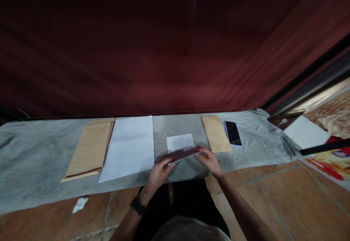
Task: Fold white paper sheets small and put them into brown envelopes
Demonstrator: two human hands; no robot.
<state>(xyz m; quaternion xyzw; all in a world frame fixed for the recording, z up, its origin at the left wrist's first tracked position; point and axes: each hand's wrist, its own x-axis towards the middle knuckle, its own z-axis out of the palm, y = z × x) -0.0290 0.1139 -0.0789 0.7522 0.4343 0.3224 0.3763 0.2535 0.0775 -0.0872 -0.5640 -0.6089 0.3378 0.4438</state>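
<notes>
My left hand point(160, 173) and my right hand point(209, 162) pinch the two ends of a thin sheet of paper point(183, 155). It is tilted, almost edge-on, with its far side in shadow; whether it is folded I cannot tell. Just beyond it a small white paper point(181, 141) lies flat on the grey cloth, its near part hidden behind the held sheet. To the left is a stack of large white sheets point(130, 148). A tan envelope point(217, 134) lies close to my right hand.
A pile of larger tan envelopes point(89, 148) lies at the left. At the right is a phone point(233, 133), screen up. The grey cloth point(41, 153) ends at a dark red curtain point(164, 62). A crumpled white scrap point(80, 204) lies on the tiled floor point(262, 197).
</notes>
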